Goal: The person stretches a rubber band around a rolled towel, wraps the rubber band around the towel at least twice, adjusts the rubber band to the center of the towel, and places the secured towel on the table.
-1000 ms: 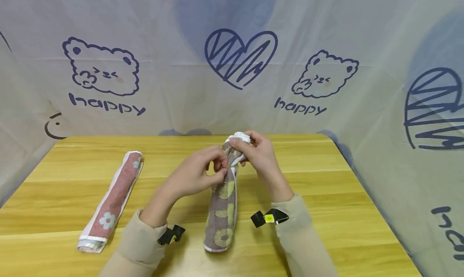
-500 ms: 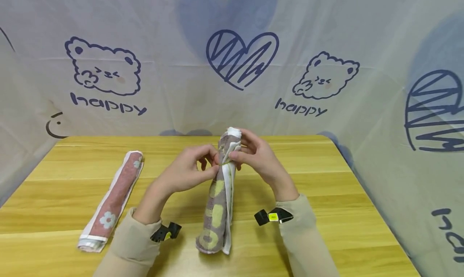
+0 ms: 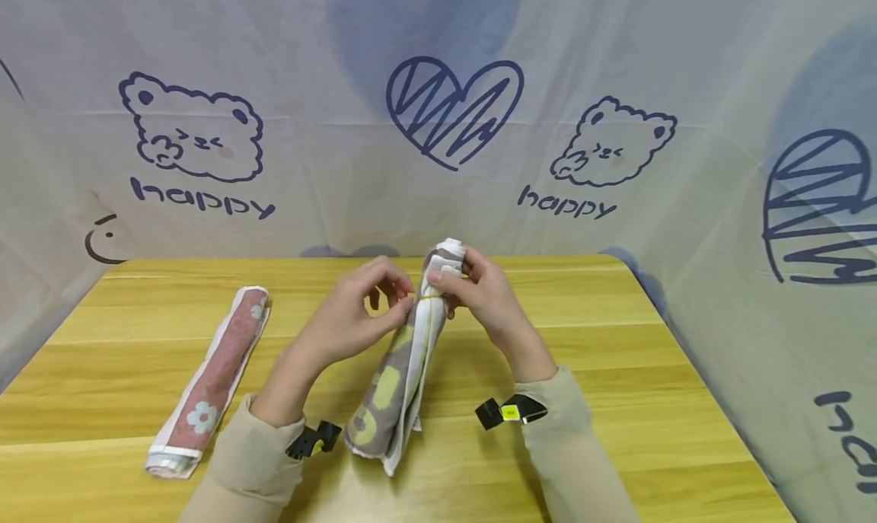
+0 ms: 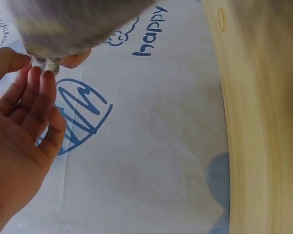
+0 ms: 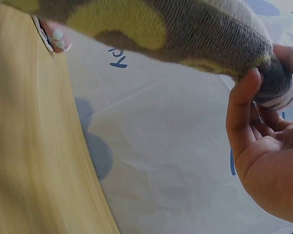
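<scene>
The person's right hand (image 3: 485,291) grips the patterned towel roll (image 3: 387,382) near its far end, the thumb pressed on the near face and the other fingers wrapped behind. The left hand (image 3: 356,310) is opposite, with its thumb and fingertips narrowed at the roll's left side, pinching the yellow band (image 3: 431,298). That band runs across the roll just beside the right thumb, binding the brown-and-yellow cloth and the white layers along its edge; its hidden side cannot be told.

The roll lies between the 2 sets of fingers and extends below them toward the person. Its long axis slants: the white end points away and slightly right, above the right fingertips, while the wider, looser end points toward the person and left, near the left wrist. Whether that lower end touches the table (image 3: 658,409) cannot be told.

Well apart from the left fingers, on their left side, a pink towel roll (image 3: 215,367) rests on the table, its long axis slanting much the same way, far end to the right. The left wrist view shows a thin orange loop (image 4: 219,19) on the wood. Beyond the fingers hangs a pale cloth backdrop (image 3: 329,157) printed with bears and hearts.
</scene>
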A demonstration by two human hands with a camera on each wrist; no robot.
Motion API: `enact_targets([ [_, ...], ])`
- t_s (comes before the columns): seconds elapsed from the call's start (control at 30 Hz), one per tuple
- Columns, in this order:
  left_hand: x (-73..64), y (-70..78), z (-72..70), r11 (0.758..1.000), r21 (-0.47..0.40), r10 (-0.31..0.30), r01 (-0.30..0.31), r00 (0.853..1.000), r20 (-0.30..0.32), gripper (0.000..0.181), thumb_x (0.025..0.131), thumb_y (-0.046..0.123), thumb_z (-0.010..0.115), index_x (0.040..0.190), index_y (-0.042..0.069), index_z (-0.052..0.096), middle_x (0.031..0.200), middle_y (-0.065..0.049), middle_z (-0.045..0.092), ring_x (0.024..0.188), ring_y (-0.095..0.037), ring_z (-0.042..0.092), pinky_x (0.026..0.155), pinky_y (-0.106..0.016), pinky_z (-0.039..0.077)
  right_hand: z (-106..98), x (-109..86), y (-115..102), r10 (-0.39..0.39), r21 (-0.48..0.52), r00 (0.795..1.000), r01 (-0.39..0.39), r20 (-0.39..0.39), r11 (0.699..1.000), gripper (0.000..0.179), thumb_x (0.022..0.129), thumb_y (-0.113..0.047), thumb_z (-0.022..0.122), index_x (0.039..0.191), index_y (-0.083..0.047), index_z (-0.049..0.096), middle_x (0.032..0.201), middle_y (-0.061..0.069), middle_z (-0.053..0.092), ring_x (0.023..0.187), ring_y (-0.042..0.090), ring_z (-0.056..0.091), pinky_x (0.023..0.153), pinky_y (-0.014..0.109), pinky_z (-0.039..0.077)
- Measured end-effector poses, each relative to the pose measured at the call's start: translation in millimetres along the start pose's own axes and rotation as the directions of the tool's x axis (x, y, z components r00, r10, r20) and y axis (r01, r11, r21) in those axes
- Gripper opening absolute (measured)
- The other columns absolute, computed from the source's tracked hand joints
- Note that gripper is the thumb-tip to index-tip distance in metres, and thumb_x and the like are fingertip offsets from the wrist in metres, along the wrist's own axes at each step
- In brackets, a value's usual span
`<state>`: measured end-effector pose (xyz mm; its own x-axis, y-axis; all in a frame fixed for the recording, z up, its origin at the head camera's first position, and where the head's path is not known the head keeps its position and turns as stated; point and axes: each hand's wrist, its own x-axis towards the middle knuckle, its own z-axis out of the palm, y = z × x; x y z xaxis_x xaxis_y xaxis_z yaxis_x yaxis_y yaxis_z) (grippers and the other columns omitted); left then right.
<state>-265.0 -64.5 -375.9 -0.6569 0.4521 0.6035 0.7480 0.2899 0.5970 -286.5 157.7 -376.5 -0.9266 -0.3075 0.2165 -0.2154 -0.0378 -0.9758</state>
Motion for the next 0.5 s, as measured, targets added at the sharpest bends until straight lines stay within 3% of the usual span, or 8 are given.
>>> enact_targets([
  [0.13, 2.4, 0.7, 1.5, 0.991, 0.067, 0.122, -0.118, 0.99, -0.073, 0.014, 0.091, -0.001, 0.076, 0.101, 0.008, 0.071, 0.094, 0.0, 0.064, 0.079, -0.012, 0.06, 0.063, -0.028, 0.048, 1.4, 1.1, 0.7, 0.001, 0.004, 1.0, -0.001, -0.024, 1.0, 0.038, 0.094, -0.013, 0.071, 0.128, 0.002, 0.059, 0.097, 0.008, 0.064, 0.064, 0.012, 0.057, 0.054, 0.022, 0.049],
  [0.23, 3.8, 2.2, 3.1, 0.979, 0.117, 0.177, -0.166, 0.98, -0.091, 0.013, 0.091, 0.002, 0.078, 0.101, 0.008, 0.073, 0.095, 0.0, 0.066, 0.08, -0.012, 0.06, 0.067, -0.025, 0.05, 3.4, 1.4, 1.0, 0.006, 0.015, 1.0, -0.006, -0.026, 1.0, 0.037, 0.095, -0.012, 0.071, 0.128, 0.003, 0.059, 0.095, 0.006, 0.064, 0.062, 0.011, 0.056, 0.053, 0.021, 0.049],
  [0.5, 2.8, 4.1, 3.8, 0.977, 0.164, 0.146, -0.133, 0.987, -0.067, 0.012, 0.091, 0.003, 0.079, 0.102, 0.007, 0.076, 0.097, -0.001, 0.069, 0.079, -0.012, 0.062, 0.066, -0.031, 0.055, 9.1, 0.9, -0.7, 0.042, 0.026, 0.996, -0.04, -0.081, 0.999, 0.038, 0.095, -0.011, 0.072, 0.128, 0.002, 0.059, 0.097, 0.007, 0.064, 0.057, 0.011, 0.055, 0.049, 0.021, 0.048],
])
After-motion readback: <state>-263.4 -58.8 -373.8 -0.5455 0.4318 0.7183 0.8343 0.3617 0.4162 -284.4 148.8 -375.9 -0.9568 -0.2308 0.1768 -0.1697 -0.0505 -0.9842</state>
